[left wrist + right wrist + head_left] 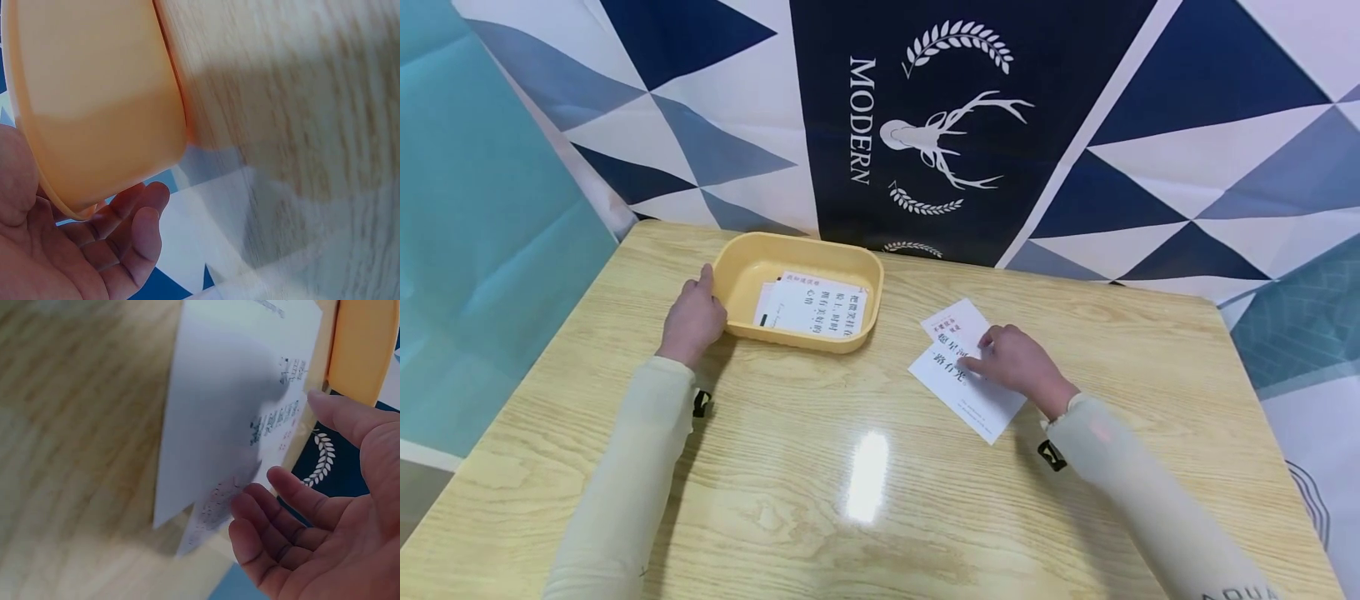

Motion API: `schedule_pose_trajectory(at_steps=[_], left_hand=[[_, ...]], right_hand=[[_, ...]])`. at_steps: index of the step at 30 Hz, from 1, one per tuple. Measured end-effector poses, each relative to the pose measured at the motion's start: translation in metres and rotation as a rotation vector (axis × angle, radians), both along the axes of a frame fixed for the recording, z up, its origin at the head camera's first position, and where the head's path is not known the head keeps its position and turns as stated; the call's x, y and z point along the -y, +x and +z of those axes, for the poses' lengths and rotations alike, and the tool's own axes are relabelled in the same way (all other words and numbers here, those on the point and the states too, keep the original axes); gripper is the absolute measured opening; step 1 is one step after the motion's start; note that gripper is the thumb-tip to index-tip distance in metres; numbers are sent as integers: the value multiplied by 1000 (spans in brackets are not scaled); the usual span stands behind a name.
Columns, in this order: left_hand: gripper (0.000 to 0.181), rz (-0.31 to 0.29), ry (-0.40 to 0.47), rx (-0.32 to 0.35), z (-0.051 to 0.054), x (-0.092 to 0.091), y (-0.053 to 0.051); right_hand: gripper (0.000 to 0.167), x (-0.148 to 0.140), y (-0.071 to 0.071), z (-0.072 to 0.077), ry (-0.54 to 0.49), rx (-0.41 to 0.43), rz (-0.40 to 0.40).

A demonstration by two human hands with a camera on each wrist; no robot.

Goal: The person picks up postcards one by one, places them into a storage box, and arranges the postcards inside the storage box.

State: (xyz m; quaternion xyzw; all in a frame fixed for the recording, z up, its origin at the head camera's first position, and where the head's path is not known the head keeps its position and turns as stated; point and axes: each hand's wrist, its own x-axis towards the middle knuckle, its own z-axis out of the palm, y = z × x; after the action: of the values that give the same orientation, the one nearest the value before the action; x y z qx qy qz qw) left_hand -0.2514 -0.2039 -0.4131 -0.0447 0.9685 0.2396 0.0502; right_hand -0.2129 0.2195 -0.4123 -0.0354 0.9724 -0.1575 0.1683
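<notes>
Behind the light wooden table [775,500] there is a patterned cloth [715,142] with blue and white triangles, and its dark panel carries the word MODERN beside a white deer head [917,137]. The yellow container [805,243] stands at the far part of the table, left of the middle, and several printed cards [820,310] lie inside it. The left hand [694,321] holds the left end of this container, with the rim between the thumb and the bent fingers. To the right of the container, well apart from it, a larger white card [981,404] with black writing partly covers a smaller card [957,319] with red writing. The right hand [1018,362] is over these two cards; its thumb stands apart from the loosely bent fingers, and I cannot tell whether they touch the paper.
</notes>
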Motion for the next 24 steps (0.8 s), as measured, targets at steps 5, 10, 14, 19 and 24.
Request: schedule_pose_trajectory(at_steps=[5,10,14,19,24], left_hand=[[59,0,-8,-9,-1,1,0],[59,-2,2,-10,0,1,1],[59,-5,3,-13,1,0,2],[59,-5,2,-14,1,0,2],[60,-5,4,-6,1,0,1]], right_hand=[[63,-1,4,-6,30,-25,8],[64,1,7,-8,52,-43,10],[61,3,8,-6,53,-29,-3],[60,4,5,-5,45,1,-21],[62,0,-2,-6,4,56,-38]])
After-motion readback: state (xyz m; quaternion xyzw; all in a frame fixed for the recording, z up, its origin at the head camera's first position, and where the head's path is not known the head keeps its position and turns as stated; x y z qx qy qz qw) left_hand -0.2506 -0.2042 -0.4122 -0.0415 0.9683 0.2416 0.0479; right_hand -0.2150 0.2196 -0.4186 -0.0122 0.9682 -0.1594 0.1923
